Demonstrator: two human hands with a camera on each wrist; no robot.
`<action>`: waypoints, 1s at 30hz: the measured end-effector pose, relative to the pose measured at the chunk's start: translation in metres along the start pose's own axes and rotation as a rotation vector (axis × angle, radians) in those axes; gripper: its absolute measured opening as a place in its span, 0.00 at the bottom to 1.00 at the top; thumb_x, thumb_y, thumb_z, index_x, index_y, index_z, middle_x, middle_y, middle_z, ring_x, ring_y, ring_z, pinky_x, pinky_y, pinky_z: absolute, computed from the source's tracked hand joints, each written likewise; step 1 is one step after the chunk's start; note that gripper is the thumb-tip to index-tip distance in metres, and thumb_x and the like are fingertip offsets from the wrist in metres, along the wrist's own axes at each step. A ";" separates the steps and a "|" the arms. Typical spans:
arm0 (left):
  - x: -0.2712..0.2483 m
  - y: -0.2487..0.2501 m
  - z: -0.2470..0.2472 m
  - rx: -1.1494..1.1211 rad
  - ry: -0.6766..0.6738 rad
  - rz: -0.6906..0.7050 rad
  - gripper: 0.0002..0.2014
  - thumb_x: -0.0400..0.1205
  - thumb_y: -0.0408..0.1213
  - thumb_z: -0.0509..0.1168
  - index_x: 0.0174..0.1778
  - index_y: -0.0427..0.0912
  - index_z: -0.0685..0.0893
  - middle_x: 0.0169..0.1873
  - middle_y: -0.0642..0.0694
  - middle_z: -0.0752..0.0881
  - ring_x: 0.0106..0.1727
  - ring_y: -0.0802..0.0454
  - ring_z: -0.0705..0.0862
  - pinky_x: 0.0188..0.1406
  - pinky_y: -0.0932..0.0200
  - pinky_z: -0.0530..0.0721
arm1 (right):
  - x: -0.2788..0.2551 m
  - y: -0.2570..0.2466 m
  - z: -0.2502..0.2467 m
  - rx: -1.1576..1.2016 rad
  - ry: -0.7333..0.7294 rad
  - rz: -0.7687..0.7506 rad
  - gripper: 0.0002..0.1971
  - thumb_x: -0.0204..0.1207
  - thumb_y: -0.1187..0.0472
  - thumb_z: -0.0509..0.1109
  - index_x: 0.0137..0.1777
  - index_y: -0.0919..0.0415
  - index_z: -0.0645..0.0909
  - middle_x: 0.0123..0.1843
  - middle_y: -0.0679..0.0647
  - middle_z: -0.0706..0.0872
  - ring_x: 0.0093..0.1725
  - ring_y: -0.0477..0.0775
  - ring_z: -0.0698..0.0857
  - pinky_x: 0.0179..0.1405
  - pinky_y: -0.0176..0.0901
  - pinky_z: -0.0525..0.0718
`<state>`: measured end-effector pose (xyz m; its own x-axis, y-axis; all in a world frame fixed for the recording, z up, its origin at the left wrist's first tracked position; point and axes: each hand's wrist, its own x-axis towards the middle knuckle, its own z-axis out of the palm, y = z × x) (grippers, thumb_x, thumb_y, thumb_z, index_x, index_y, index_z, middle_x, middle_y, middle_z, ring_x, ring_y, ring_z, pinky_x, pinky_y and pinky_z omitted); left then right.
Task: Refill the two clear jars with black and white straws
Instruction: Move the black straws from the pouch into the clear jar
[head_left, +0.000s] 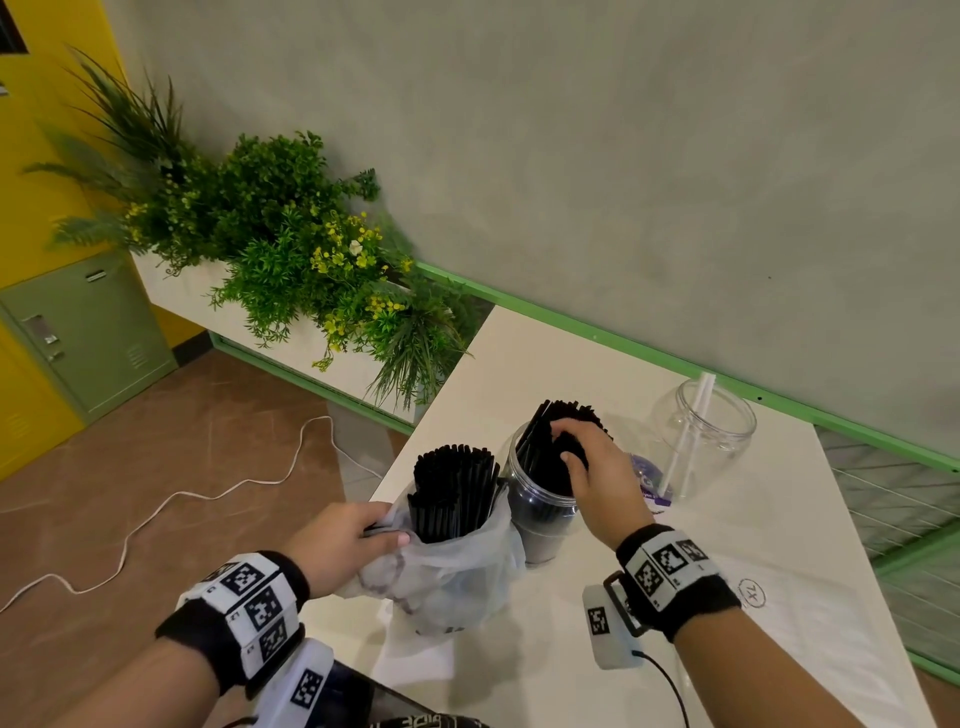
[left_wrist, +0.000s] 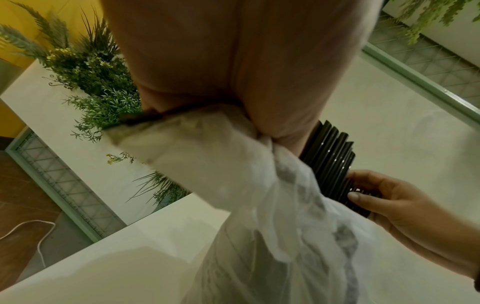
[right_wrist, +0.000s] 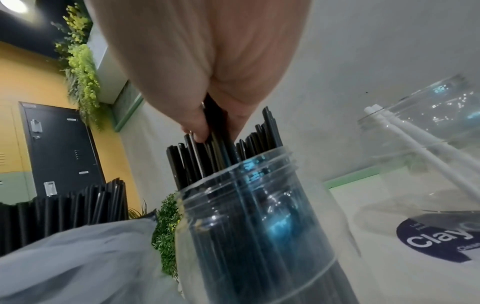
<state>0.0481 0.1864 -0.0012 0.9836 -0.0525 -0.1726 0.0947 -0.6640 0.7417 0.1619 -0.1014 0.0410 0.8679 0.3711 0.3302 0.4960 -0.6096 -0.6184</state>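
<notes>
Two jars stand on the surface: my right hand pinches light, slippery black straws near their tops inside the near jar, my left hand gripping the bag.

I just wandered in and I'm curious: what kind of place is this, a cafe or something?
Probably a cafe or drinks shop, though no sign says so. A clear jar crammed with black straws stands on a white counter, a second jar holds white straws, and a planter decorates the wall.
</notes>
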 end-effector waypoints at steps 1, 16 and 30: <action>0.000 0.000 0.000 -0.004 -0.002 -0.001 0.15 0.80 0.47 0.68 0.31 0.45 0.76 0.26 0.52 0.76 0.28 0.61 0.73 0.30 0.66 0.69 | -0.001 0.001 0.000 -0.032 -0.003 -0.011 0.18 0.80 0.74 0.60 0.65 0.58 0.79 0.61 0.49 0.82 0.59 0.42 0.78 0.61 0.19 0.69; 0.000 0.001 0.001 -0.027 -0.019 -0.007 0.11 0.80 0.48 0.67 0.34 0.48 0.81 0.29 0.51 0.81 0.31 0.61 0.78 0.33 0.66 0.72 | 0.041 -0.020 0.020 -0.491 -0.309 -0.053 0.18 0.83 0.48 0.62 0.65 0.59 0.74 0.60 0.55 0.79 0.57 0.58 0.80 0.51 0.46 0.76; -0.002 0.002 -0.003 0.010 0.000 -0.017 0.14 0.80 0.49 0.67 0.38 0.42 0.81 0.32 0.45 0.82 0.34 0.55 0.79 0.33 0.65 0.71 | 0.049 0.004 0.019 -0.464 -0.066 -0.216 0.07 0.82 0.65 0.62 0.52 0.64 0.81 0.47 0.58 0.83 0.43 0.62 0.82 0.44 0.57 0.83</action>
<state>0.0467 0.1876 0.0021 0.9818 -0.0414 -0.1853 0.1098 -0.6722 0.7322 0.2062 -0.0720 0.0410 0.7483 0.5572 0.3600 0.6368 -0.7553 -0.1546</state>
